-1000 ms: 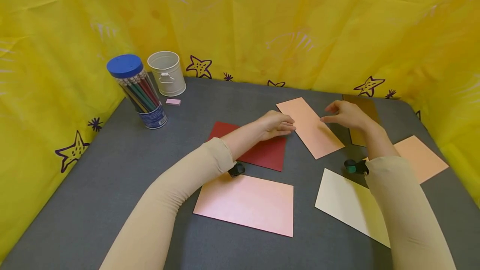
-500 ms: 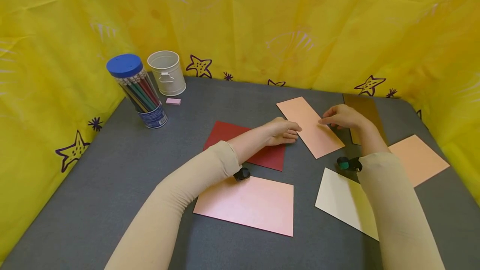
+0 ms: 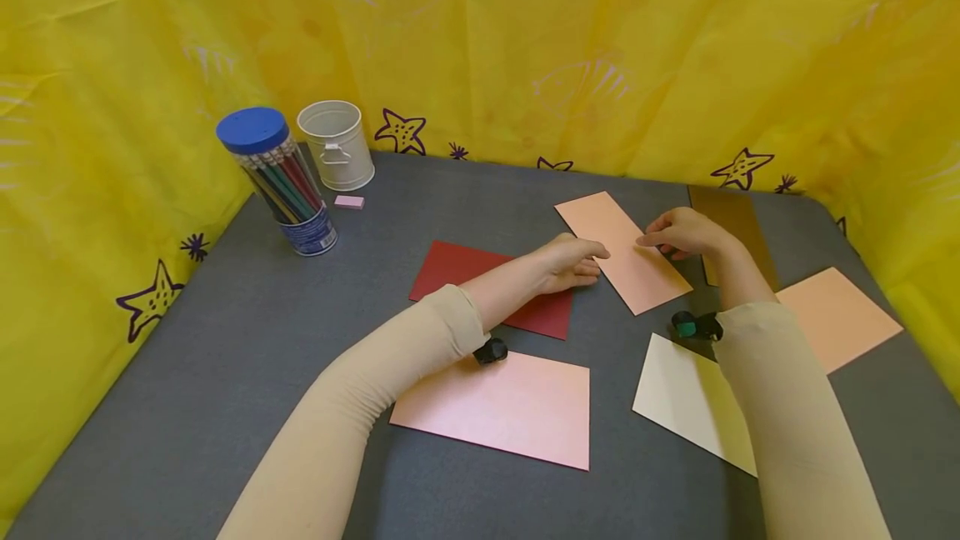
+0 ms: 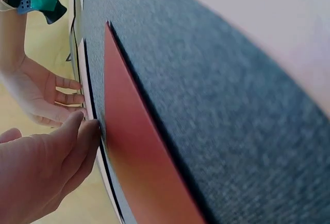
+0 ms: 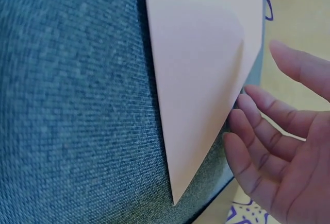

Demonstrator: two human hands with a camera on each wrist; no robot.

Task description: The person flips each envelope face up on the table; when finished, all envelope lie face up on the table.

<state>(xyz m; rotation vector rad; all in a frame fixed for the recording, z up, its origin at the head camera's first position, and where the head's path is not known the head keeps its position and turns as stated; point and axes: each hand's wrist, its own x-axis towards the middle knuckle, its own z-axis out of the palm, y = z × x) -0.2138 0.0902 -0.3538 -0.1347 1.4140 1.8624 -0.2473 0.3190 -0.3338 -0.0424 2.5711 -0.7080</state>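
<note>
A long peach paper strip [image 3: 622, 252] lies slanted on the grey table mat [image 3: 225, 340]. My left hand [image 3: 577, 261] rests over the dark red sheet [image 3: 465, 273], its straight fingers reaching the strip's left edge. On the opposite side, my right hand [image 3: 669, 233] touches the strip's right edge with loosely bent fingers. The left wrist view shows the left hand [image 4: 46, 177] beside the red sheet [image 4: 134, 157], with the right hand [image 4: 36, 95] beyond. The right wrist view has the strip [image 5: 201, 69] lying flat and the right hand's fingers [image 5: 258, 152] at its edge.
A pink sheet [image 3: 498, 407], a cream sheet [image 3: 686, 398], a peach sheet [image 3: 840, 315] and a brown sheet [image 3: 735, 219] lie around. At the back left stand a pencil tub [image 3: 277, 182], a white bucket [image 3: 335, 144] and a small eraser [image 3: 348, 202]. Yellow cloth walls enclose the table.
Both hands have come down and inward to the peach strip's edges; the left hand moved right off the red sheet's middle, the right hand lowered from a raised pose.
</note>
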